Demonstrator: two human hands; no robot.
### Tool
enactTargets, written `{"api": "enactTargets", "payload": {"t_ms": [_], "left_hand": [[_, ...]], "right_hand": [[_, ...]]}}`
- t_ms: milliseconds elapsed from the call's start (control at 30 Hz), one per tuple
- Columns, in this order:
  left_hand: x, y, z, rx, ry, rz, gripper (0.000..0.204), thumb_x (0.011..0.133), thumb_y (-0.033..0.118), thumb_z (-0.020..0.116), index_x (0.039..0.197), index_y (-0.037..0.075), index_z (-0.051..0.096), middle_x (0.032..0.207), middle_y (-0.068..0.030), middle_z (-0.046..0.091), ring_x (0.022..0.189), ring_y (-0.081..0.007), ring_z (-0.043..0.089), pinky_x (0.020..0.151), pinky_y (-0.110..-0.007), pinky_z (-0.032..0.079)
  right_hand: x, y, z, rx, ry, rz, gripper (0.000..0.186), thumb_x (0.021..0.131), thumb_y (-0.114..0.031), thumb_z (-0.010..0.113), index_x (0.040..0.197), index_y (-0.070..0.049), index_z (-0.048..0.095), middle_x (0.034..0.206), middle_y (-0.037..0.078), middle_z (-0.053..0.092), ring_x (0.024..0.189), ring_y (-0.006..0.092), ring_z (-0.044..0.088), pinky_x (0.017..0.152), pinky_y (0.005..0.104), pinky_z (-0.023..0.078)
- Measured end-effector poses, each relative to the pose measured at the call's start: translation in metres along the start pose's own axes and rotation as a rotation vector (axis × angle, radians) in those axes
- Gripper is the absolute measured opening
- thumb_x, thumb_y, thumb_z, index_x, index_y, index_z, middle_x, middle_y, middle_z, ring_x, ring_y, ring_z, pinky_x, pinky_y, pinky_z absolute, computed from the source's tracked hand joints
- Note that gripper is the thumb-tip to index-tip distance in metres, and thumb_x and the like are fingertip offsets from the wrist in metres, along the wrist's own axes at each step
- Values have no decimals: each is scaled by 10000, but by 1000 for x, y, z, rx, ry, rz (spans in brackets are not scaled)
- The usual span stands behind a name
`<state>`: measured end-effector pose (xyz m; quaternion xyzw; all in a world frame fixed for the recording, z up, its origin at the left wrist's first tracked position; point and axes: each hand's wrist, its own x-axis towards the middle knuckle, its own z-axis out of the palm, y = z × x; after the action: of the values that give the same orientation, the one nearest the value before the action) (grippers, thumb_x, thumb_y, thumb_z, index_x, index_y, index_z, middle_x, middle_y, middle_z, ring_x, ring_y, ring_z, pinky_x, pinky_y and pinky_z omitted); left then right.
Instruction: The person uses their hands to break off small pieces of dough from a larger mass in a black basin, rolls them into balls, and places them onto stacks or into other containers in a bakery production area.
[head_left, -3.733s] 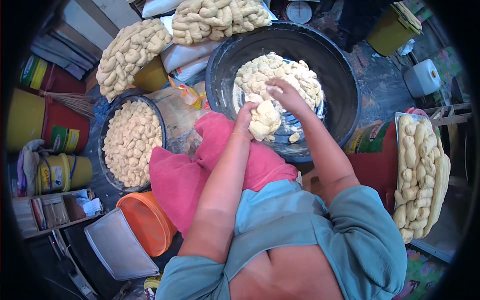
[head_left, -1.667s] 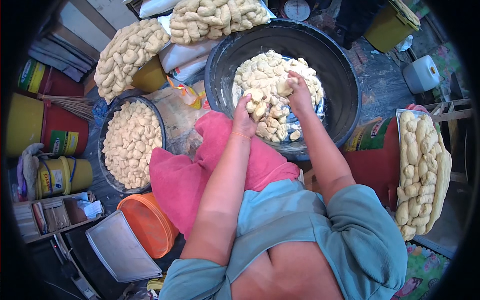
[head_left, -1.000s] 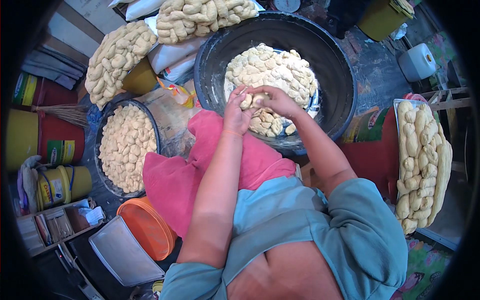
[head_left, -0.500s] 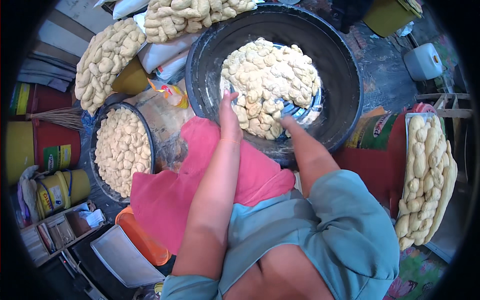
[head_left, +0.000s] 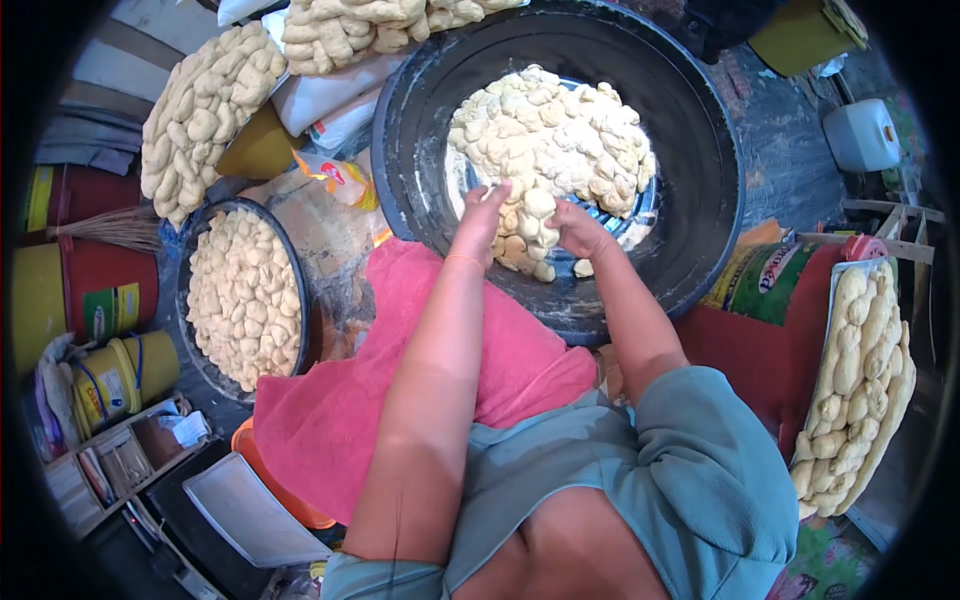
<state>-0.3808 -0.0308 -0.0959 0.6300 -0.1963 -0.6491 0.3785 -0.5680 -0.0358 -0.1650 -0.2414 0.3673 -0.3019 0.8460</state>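
Note:
A large black basin (head_left: 690, 150) holds a mound of pale, floury dough pieces (head_left: 545, 120). In its near part, my left hand (head_left: 482, 220) and my right hand (head_left: 577, 227) grip a clump of dough pieces (head_left: 532, 215) from either side, fingers curved around it. A pink cloth (head_left: 350, 420) covers my lap, just below the basin. To the left, a smaller dark tub (head_left: 300, 300) is heaped with small dough lumps (head_left: 240, 295).
Trays of knotted dough (head_left: 205, 120) stand at upper left and on the right (head_left: 850, 390). White sacks (head_left: 325, 95), coloured buckets (head_left: 110, 260), a straw broom (head_left: 115, 230), a jug (head_left: 860, 135), a wooden crate (head_left: 125, 460) and a metal tray (head_left: 245, 510) surround me.
Half a second ago my hands were lower and apart around the pieces; now they are closed on a raised clump. The view has shifted slightly, with the basin appearing further right.

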Motion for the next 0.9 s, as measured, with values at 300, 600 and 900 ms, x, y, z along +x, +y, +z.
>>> {"api": "enactTargets", "payload": {"t_ms": [300,600,900], "left_hand": [[-10,14,11,-101,-177,-27,334,929,365,534,1156,123,497,904,-20,587,623,-108,558,492,-204,427],[-4,8,6,-127,-127,-26,399,861,467,609,958,84,557,685,4,503,475,-67,424,402,-198,347],[21,-4,-8,-110,286,297,284,880,336,584,991,75,583,854,-19,567,726,-130,495,595,-290,393]], "right_hand": [[-9,-57,43,-261,124,-270,412,809,-78,593,1219,-72,551,1027,30,603,917,79,531,719,200,447],[0,-42,65,-554,216,-418,421,861,-293,644,1211,-76,557,1142,47,572,950,134,546,883,309,428],[59,-26,10,-312,356,-342,591,871,-416,620,1332,-94,439,1262,129,484,1056,249,538,900,377,456]]}}
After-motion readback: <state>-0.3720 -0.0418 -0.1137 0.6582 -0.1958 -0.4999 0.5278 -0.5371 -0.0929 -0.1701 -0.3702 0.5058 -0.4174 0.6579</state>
